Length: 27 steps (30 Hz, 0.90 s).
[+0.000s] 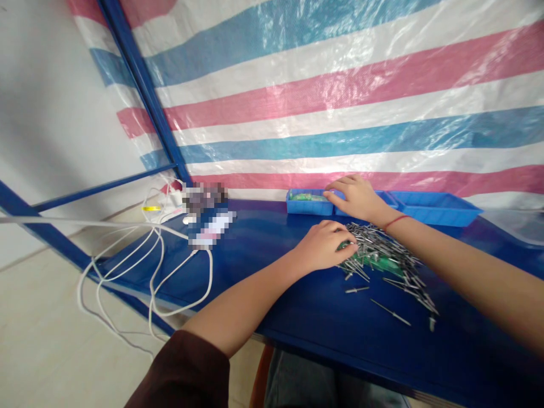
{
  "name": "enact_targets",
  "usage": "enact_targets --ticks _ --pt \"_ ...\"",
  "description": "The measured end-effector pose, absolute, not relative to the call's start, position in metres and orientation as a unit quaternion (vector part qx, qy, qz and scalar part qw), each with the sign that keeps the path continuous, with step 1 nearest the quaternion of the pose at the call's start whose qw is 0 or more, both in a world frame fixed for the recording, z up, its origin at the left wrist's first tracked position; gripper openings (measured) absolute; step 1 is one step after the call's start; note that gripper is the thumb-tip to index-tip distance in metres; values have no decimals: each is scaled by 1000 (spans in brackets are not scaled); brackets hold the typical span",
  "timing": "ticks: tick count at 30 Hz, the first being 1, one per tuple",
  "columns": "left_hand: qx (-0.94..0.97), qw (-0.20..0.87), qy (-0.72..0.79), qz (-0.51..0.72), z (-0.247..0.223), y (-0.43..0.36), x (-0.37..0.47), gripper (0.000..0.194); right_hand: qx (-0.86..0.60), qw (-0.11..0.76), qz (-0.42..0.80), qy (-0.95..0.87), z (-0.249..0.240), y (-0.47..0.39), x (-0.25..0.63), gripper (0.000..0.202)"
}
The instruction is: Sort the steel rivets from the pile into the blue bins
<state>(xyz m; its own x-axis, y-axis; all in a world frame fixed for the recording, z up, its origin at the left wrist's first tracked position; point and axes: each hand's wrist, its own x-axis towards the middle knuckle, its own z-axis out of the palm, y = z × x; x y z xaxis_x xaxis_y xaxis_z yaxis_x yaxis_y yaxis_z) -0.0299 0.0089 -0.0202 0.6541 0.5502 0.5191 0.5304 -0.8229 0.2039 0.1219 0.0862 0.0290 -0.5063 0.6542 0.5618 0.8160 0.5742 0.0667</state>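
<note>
A loose pile of metal rivets [393,249] lies on the blue tabletop [255,283], with green pieces [382,262] among them. My left hand [327,245] is at the pile's left edge, its fingers curled round a green piece. Above the left blue bin [309,207], near its right end, my right hand [352,198] is held palm down with its fingers apart and nothing visible in them. Green items [304,197] lie in that bin. The middle blue bin [346,213] is partly hidden behind my right hand.
Another blue bin [437,208] stands at the right, beside a clear plastic container [516,226]. White cables [157,283] hang over the table's left edge near a blurred device [212,226]. A striped sheet [340,102] hangs behind; a blue frame post [144,85] rises at left.
</note>
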Motion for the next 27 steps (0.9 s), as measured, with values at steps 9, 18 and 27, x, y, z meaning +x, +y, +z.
enact_targets --ticks 9,18,27 --pt "911 -7 311 269 -6 21 -43 20 -339 205 -49 -917 21 -25 170 19" --pt "921 43 271 278 -7 14 -39 22 -386 92 -83 -914 18 -39 173 6" --pt "930 4 262 260 -27 -3 -17 48 -339 135 -200 -910 0 -38 178 9"
